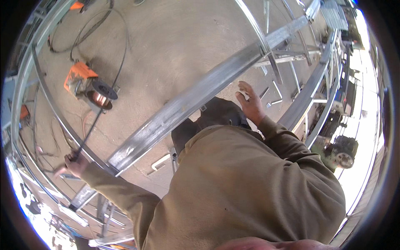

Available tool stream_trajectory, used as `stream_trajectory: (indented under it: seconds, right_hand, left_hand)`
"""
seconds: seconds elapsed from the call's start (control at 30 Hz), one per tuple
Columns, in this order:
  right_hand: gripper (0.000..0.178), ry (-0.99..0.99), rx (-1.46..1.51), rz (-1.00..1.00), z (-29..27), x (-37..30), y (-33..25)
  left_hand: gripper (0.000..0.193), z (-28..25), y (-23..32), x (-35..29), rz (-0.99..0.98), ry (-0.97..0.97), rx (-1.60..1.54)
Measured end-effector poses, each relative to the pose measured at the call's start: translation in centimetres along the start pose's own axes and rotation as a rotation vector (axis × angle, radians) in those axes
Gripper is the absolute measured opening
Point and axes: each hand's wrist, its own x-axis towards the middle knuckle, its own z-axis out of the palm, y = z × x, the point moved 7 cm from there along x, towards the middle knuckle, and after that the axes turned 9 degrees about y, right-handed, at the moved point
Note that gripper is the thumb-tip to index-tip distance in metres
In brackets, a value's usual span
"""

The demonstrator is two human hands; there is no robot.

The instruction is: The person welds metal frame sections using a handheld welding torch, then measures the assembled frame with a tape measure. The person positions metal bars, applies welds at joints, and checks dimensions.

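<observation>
My left hand reaches out to the left, its fingers closed around a black cable. That cable runs nearly straight up to a wire spool wound with copper-coloured wire. Against the spool sits a dirty orange machine on the floor. Beyond the long grey steel beam, my right hand hovers with its fingers bent and apart, holding nothing. The beam crosses diagonally in front of my body. What the far end of the cable looks like inside my left hand is hidden.
A curved metal rail passes just above my left hand. More steel profiles lie on the right. A pale bent pipe is on the concrete floor beside my legs. A looped dark cable trails at upper left.
</observation>
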Motion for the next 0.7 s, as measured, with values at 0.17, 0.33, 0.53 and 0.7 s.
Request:
stream_trajectory:
  seconds: [0.17, 0.33, 0.53, 0.7]
  right_hand:
    - [0.041, -0.121, 0.469, -0.077, -1.2, 0.6, -6.4]
    - [0.046, -0.352, 0.811, -0.261, -4.0, 1.7, -11.6]
    - [0.042, -0.313, 1.293, 0.255, -9.3, 4.5, -3.9]
    - [0.048, 0.257, 1.551, 0.52, -14.6, 7.2, 4.6]
  left_hand:
    - [0.01, 15.7, -2.2, -29.3, 0.329, -0.33, 0.548]
    - [0.018, 24.5, -14.4, -54.1, 0.449, -1.107, 1.034]
    - [0.024, 26.2, -26.8, -71.4, 0.594, -1.83, 1.278]
    - [0.041, 25.1, -33.3, -80.4, 0.313, -2.202, 1.289]
